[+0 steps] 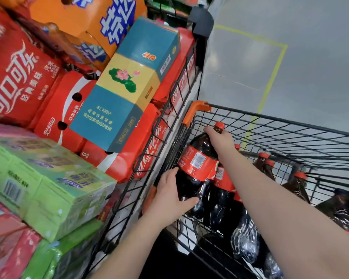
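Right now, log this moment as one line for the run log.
left hand: grips cola bottle base | right hand: grips its neck | bottle: tilted, at wire cart corner

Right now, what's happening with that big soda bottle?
A person holds a big cola bottle with both hands at the corner of a wire cart. The right hand grips its neck below the red cap; the left hand holds its lower part. Other cola bottles lie in the cart, next to stacked drink boxes.
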{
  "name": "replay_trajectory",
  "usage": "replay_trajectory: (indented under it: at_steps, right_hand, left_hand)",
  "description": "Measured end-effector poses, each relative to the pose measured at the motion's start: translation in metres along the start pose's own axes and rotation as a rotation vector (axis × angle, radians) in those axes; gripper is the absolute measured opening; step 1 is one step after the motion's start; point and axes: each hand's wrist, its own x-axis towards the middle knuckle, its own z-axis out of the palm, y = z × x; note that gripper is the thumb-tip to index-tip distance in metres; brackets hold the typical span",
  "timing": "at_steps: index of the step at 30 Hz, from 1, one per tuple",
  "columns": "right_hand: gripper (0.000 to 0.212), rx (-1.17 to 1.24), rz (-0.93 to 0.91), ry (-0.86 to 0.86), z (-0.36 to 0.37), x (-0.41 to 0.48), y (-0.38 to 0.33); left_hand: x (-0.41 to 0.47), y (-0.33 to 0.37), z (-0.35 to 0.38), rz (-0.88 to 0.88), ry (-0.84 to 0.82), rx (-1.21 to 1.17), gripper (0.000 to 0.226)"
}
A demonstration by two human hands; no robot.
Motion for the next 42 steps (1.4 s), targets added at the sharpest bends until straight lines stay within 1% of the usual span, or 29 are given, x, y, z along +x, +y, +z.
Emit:
replay_trajectory:
  at_steps: [6,9,12,14,17,22,25,30,36,37,39,41,42]
  right_hand:
    - [0.029,-0.016,-0.113,0.005,-0.008,-0.017,0.005]
    - [0.023,0.013,-0.130,-0.002,-0.014,-0.027,0.008]
    - [0.022,0.017,-0.166,-0.001,-0.018,-0.036,0.014]
    - [0.022,0.030,-0.193,0.008,-0.019,-0.041,0.017]
    - [0.023,0.035,-0.216,0.020,-0.018,-0.049,0.022]
    - [0.023,0.052,-0.269,0.040,-0.021,-0.068,0.027]
    - [0.019,0.056,-0.325,0.053,-0.026,-0.088,0.022]
    - [0.012,0.030,-0.398,0.049,-0.045,-0.118,0.004]
    - [0.012,0.021,-0.528,0.044,-0.080,-0.165,-0.032]
    - [0.013,0.029,-0.558,0.042,-0.086,-0.175,-0.039]
    - [0.021,0.025,-0.622,0.042,-0.098,-0.195,-0.051]
    - [0.029,-0.011,-0.690,0.044,-0.109,-0.218,-0.064]
    - [0.028,-0.023,-0.723,0.038,-0.115,-0.230,-0.072]
  left_hand:
    - [0.025,-0.010,0.023,-0.065,0.001,0.029,0.125]
    - [0.032,-0.020,0.031,-0.115,0.042,0.009,0.129]
    - [0.037,-0.026,0.039,-0.160,0.071,0.034,0.133]
    - [0.037,-0.023,0.042,-0.169,0.106,0.026,0.131]
    - [0.033,-0.022,0.047,-0.165,0.164,0.017,0.120]
    - [0.024,-0.019,0.046,-0.155,0.200,0.060,0.112]
    - [0.015,-0.010,0.043,-0.120,0.236,0.080,0.109]
    - [0.002,0.008,0.038,-0.047,0.285,0.033,0.106]
    - [-0.003,0.035,0.017,0.140,0.314,0.001,0.108]
    - [-0.008,0.046,0.011,0.177,0.311,-0.020,0.106]
    - [-0.024,0.069,-0.002,0.245,0.310,-0.060,0.098]
    - [-0.042,0.092,-0.015,0.313,0.314,-0.104,0.085]
    - [-0.047,0.099,-0.021,0.344,0.329,-0.119,0.080]
